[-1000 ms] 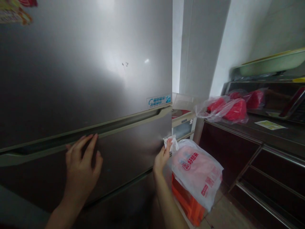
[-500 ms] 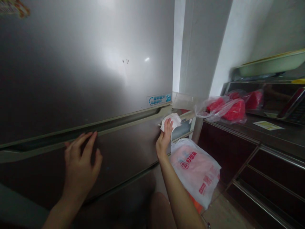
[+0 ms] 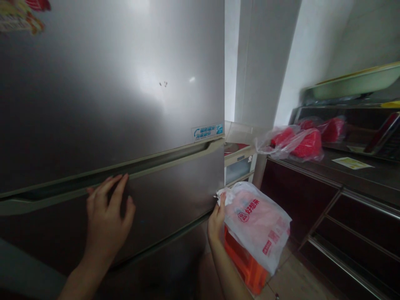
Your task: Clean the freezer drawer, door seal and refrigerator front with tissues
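Note:
A silver refrigerator point(image 3: 175, 175) fills the left and middle of the view. My left hand point(image 3: 109, 208) rests its fingertips on the upper edge of the middle drawer, by the handle groove; its fingers are bent a little and apart, holding nothing. At the drawer's right edge, low down, my right hand point(image 3: 216, 216) presses a crumpled white cloth point(image 3: 226, 195), possibly tissue, against the side. Just behind that cloth is a white plastic bag point(image 3: 256, 225) with red print, and the two partly blend together. A blue-lettered sticker point(image 3: 208, 131) is on the upper door.
Below the bag stands an orange plastic stool point(image 3: 250, 271). To the right, a dark counter point(image 3: 331, 171) carries red things in clear plastic bags point(image 3: 300, 141) and a paper card point(image 3: 352, 163). A pale green basin point(image 3: 356, 85) sits higher up. Dark cabinets point(image 3: 300, 196) line the right side.
My right hand has slid down the drawer's right edge with the white cloth, now beside the plastic bag. More of the orange stool shows. My left hand has stayed on the drawer edge.

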Available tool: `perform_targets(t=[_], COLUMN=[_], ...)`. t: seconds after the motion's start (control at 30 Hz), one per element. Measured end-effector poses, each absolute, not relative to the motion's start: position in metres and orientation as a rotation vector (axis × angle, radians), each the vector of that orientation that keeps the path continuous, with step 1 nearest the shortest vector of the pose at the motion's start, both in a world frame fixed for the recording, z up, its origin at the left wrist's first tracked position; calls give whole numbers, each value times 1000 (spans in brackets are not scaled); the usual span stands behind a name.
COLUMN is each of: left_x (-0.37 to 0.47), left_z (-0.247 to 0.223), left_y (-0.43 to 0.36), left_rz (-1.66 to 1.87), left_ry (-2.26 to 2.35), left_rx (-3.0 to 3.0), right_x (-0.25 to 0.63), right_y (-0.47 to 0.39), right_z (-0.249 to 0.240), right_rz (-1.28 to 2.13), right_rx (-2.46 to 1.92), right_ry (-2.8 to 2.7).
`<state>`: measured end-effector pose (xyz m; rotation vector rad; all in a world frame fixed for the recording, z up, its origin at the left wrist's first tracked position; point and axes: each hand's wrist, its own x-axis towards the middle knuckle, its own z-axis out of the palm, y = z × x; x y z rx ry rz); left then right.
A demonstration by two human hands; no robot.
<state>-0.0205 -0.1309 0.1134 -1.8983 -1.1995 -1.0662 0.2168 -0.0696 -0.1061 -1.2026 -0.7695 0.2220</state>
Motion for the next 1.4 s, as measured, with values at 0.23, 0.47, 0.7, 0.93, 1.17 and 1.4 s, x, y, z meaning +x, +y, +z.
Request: perform_targets(t=[0.23, 0.47, 0.7, 0.93, 1.17, 1.4], left_x=[-22, -18, -18, -17, -18, -18], left_z=[114, 112, 112, 112, 111, 110], left_y=[-132, -131, -132, -131, -130, -129], left_rz=[-1049, -1100, -1104, -1114, -1072, -1100], left_ry=[-1218, -1232, -1219, -1216, -1228, -1220], left_rx=[-1913, -1881, -1885, -1893, -1879, -1882], right_x=[220, 235, 253, 265, 246, 236], right_y=[-45, -23, -25, -44, -65, -46], right_z=[12, 83, 14, -85, -125, -7], right_rz=[71, -165, -306, -109, 140, 70], right_rx=[-1067, -971, -999, -1128, -1174, -1080], right_ry=[-810, -996, -1215, -1201, -930, -821])
